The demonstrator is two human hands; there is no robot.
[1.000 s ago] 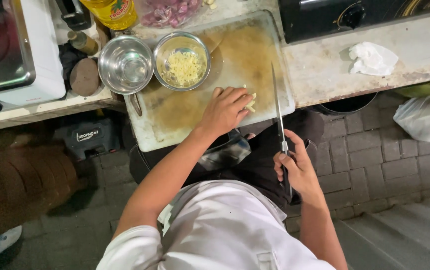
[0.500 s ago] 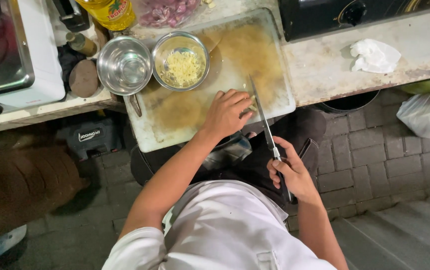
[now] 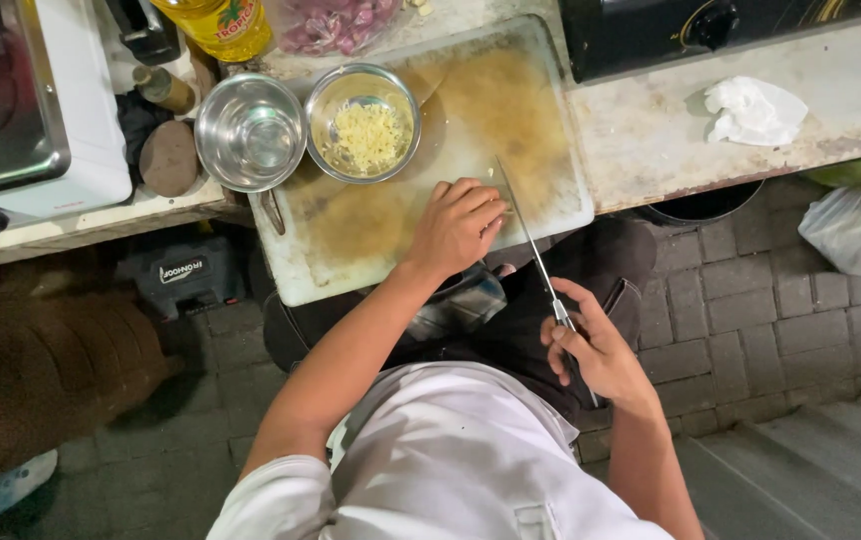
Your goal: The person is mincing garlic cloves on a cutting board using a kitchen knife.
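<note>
The left hand (image 3: 456, 225) is pressing down on the stained white cutting board (image 3: 351, 265), fingers curled over something pale that is mostly hidden beneath them. The right hand (image 3: 591, 350) is gripping the handle of a long knife (image 3: 526, 235), whose blade is lying just beside the left fingers, tip on the board. At the board's far edge, a steel bowl (image 3: 363, 122) is already holding a heap of chopped pale yellow pieces, so much cutting looks done; only the small bit under the fingers seems left. An empty steel bowl (image 3: 249, 130) is sitting beside it. Compared with a second ago, the knife has swung inward from the board's right edge toward the left hand.
</note>
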